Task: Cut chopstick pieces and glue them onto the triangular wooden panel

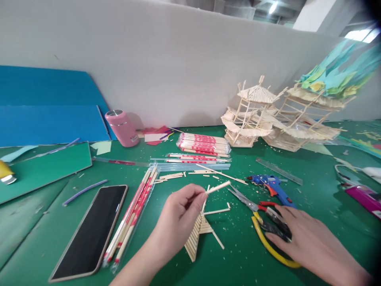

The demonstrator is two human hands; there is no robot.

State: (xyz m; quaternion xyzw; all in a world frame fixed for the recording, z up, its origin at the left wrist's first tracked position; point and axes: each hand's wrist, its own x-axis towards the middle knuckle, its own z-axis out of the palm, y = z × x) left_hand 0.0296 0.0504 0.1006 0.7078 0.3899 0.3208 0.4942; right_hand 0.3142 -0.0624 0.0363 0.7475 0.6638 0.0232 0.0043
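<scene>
My left hand (178, 214) pinches a short pale wooden stick (218, 187) between thumb and fingertips, tilted up to the right. Just below that hand, partly covered by it, lies a small triangular piece of joined sticks (195, 240) with a few loose-ended sticks jutting out. On the right, my right hand (309, 238) has its thumb and fingers around the black part of a pair of scissors (251, 204). Their silver blades point away to the upper left, and red and yellow handle parts show beside the black. A blue hot glue gun (272, 186) rests just beyond.
Wrapped chopsticks (133, 214) lie left of my hands, beside a phone (89, 232). Behind are another chopstick bundle (204, 143), a pink flask (122, 128) and stick-built pavilions (253, 119). A clear ruler (279, 171) lies right of centre; small scraps dot the green table.
</scene>
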